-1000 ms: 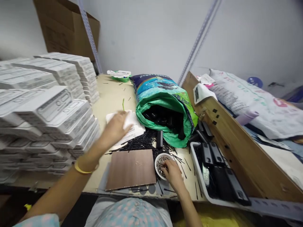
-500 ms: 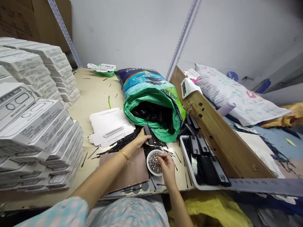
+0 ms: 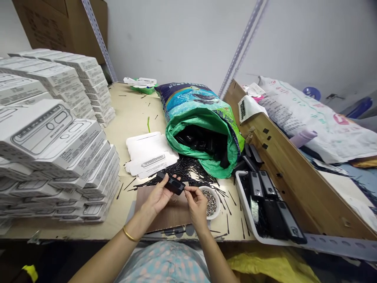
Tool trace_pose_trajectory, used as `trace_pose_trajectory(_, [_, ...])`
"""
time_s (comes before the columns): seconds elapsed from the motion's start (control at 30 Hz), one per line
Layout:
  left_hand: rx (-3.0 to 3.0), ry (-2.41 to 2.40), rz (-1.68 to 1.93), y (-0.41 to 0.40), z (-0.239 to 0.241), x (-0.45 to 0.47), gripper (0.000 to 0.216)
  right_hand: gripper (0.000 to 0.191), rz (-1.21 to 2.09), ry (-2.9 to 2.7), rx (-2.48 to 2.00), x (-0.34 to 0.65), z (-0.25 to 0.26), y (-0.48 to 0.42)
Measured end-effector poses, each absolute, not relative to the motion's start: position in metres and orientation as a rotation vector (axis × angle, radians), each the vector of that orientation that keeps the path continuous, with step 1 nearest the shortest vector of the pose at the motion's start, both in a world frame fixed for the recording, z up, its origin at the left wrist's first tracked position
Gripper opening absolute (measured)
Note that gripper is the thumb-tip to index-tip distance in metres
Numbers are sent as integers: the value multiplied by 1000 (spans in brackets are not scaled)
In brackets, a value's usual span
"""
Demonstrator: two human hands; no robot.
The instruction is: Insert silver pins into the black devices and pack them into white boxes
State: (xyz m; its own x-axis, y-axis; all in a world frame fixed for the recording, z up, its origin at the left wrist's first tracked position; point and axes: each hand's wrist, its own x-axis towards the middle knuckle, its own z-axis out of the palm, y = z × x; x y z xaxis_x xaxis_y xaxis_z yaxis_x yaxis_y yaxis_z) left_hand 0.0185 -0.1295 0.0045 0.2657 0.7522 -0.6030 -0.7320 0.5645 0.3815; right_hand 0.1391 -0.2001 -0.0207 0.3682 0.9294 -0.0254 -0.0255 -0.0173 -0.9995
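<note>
A black oblong plastic case (image 3: 171, 183) lies across my left hand (image 3: 160, 196), whose thumb and fingers are closed around it, above the brown board (image 3: 165, 218). At the case's right end is my right hand (image 3: 197, 202), fingertips pinched together against it; whatever small thing sits between them is too small to make out. Just behind that hand stands a white bowl (image 3: 217, 212) full of small shiny metal pieces (image 3: 211, 201). Thin black sticks (image 3: 191, 169) are heaped beyond the case.
Stacked white boxes (image 3: 70, 153) fill the left side. A green-lined sack (image 3: 203, 118) of black parts lies open at the back, beside flattened white cartons (image 3: 150, 153). To the right are a white tray (image 3: 246, 212) of grey-black cases and a wooden board wall (image 3: 300, 177).
My left hand has brought the black case back from the sack, toward me. My right hand has left the bowl and now meets the case's end. The view has turned slightly left.
</note>
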Motion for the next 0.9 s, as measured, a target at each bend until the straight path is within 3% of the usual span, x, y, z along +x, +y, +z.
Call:
trace_pose_trajectory(0.37, [-110,831,1123,-140,11,20,9,12,482,-1225,-1361,136,-26,-197])
trace_pose_trajectory(0.67, [-42,839,1204,-157,27,19,14,7,420,-1200,-1251,125,-39,-205])
trace_pose_trajectory(0.8, [633,786,1283,-175,29,0,40,13,644,-1200,-1293,137,-41,-217])
trace_pose_trajectory(0.9, [1205,972,1077,-180,-1,-9,37,22,650,-1094,-1437,158,-38,-220])
